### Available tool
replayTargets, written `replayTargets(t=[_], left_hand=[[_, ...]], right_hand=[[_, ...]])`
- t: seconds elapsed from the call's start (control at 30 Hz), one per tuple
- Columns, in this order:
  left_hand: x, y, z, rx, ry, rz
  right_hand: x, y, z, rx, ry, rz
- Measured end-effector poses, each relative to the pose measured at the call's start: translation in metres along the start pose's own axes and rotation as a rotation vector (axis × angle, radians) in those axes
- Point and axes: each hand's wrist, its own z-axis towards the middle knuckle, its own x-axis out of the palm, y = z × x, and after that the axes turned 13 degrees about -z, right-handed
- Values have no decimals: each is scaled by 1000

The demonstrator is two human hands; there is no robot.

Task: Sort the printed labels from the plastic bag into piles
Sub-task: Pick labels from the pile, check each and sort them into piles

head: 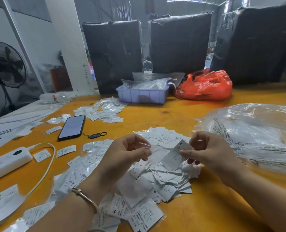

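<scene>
Label [176,155] in right grip [210,152].

The fine print on the label [175,155] is too blurred to read, and the clear plastic bag [256,136] runs off the table's [155,114] right edge.

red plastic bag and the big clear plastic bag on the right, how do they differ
The crumpled red plastic bag is opaque and sits at the far edge of the orange table, beside the lilac plastic tray. The large clear plastic bag is see-through with dark printed text, lies nearer, next to the right hand, and spreads wider and flatter. Both are thin, wrinkled plastic resting on the same table.
</scene>
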Motion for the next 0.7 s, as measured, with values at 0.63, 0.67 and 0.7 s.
replayTargets(t=[0.63, 0.67, 0.7], left_hand=[[1, 5, 1, 73, 32, 103], [1, 5, 1, 75, 51, 109], [2, 5, 0, 80, 73, 117]], right_hand=[[-6, 9, 0, 64, -36, 461], [-5, 10, -3, 27, -36, 427], [-3, 12, -5, -18, -24, 390]])
